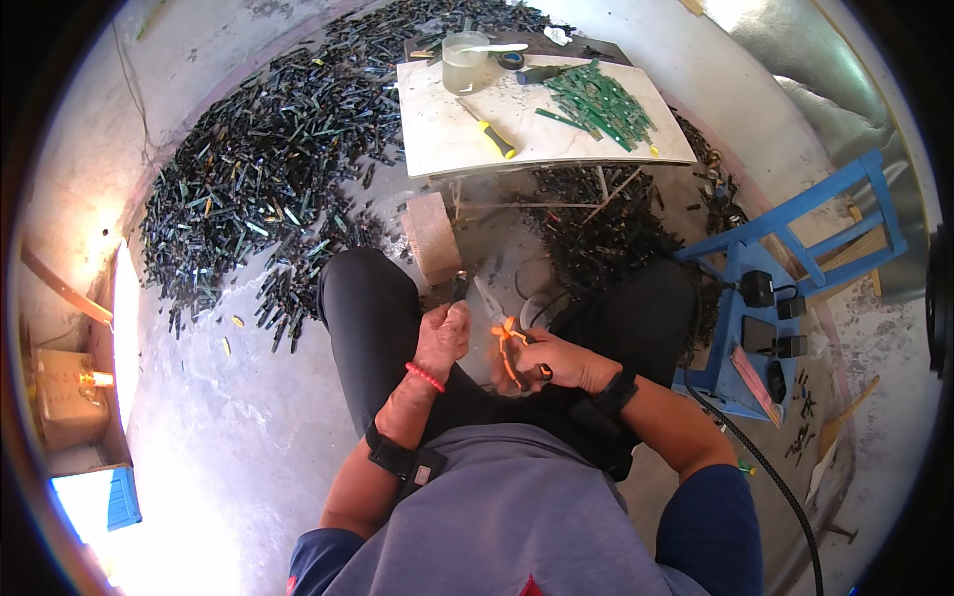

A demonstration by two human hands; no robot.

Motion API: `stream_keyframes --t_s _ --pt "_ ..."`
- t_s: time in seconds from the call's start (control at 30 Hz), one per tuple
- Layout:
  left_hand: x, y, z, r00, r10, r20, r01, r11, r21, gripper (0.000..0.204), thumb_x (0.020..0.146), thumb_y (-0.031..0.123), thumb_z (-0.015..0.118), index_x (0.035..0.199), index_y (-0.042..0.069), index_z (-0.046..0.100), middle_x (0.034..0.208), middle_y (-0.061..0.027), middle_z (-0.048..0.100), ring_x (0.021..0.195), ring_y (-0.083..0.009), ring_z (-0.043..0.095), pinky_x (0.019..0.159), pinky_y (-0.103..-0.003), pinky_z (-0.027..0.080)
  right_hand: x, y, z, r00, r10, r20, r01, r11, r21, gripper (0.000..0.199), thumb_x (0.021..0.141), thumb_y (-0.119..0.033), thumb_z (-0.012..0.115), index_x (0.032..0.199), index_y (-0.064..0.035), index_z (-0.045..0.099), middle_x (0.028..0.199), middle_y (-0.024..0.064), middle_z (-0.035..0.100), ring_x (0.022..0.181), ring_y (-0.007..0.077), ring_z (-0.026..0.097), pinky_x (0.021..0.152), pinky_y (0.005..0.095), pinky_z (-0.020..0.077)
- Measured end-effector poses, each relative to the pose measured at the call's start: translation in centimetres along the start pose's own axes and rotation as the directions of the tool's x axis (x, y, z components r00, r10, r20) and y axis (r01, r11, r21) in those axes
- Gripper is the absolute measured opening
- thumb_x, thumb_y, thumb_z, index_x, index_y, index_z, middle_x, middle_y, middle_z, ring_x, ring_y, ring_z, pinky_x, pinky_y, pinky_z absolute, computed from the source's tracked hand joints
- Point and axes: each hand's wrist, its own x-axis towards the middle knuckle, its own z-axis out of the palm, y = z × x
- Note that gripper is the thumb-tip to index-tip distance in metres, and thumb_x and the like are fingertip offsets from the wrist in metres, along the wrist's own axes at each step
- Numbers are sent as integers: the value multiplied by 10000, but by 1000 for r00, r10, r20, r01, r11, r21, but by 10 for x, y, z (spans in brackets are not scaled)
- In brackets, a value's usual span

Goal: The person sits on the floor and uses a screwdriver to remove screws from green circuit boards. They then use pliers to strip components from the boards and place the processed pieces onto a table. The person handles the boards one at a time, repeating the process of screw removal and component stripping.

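Head view: left hand [443,333] grips dark strip [459,286], right hand [556,361] holds orange-handled pliers [502,333]

A small dark strip [459,288] is gripped in the left hand [443,333]. Orange-handled pliers [507,338] are held in the right hand [558,360], near the strip.

A low white rectangular board table [447,129] carries a yellow-handled screwdriver [489,131]; right of it, green circuit-board strips [599,102]; behind it, a translucent plastic cup [465,63].
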Motion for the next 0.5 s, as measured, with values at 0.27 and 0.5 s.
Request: stream_keyframes --t_s 0.27,0.5 --pt "1 2 -3 996 -89 7 89 985 -146 277 894 274 496 684 95 464 528 69 317 399 -25 235 355 -195 173 0 -3 12 991 55 120 -74 985 154 447 692 -121 473 1127 -20 501 910 106 611 808 202 634 537 239 484" --pt "0 7 1 991 -128 34 132 980 -146 274 891 263 488 679 94 458 518 67 306 395 -28 230 354 -197 170 7 2 1 977 25 214 -81 964 254 432 710 -189 479 1115 -43 509 896 96 610 779 191 626 537 233 460"
